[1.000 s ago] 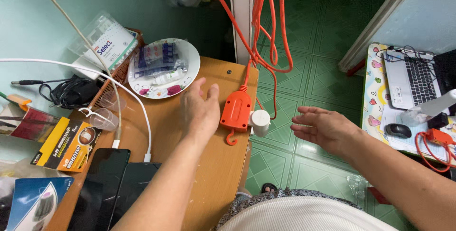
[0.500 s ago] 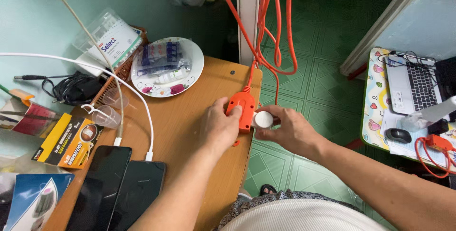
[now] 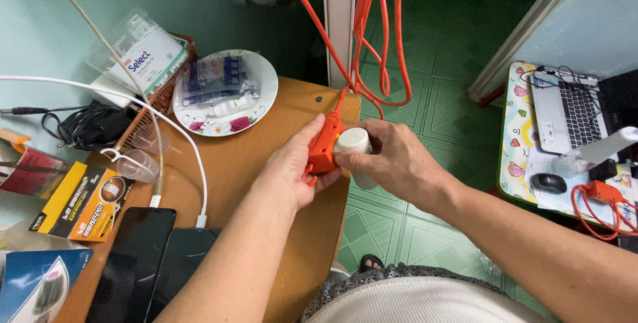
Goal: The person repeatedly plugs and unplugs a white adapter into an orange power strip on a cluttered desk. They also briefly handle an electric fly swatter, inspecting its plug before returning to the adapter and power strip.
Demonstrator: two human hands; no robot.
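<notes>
Two hands met over the wooden table's [image 3: 266,183] edge: the left hand [image 3: 292,170] wrapped the glossy orange socket block [image 3: 323,150], half hiding it, while the right hand [image 3: 392,160] gripped the white cylindrical plug [image 3: 352,142] against it.

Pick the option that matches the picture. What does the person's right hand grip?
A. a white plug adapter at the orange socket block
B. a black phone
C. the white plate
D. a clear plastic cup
A: the right hand wraps the white plug adapter against the orange socket block, which the left hand holds.
</notes>
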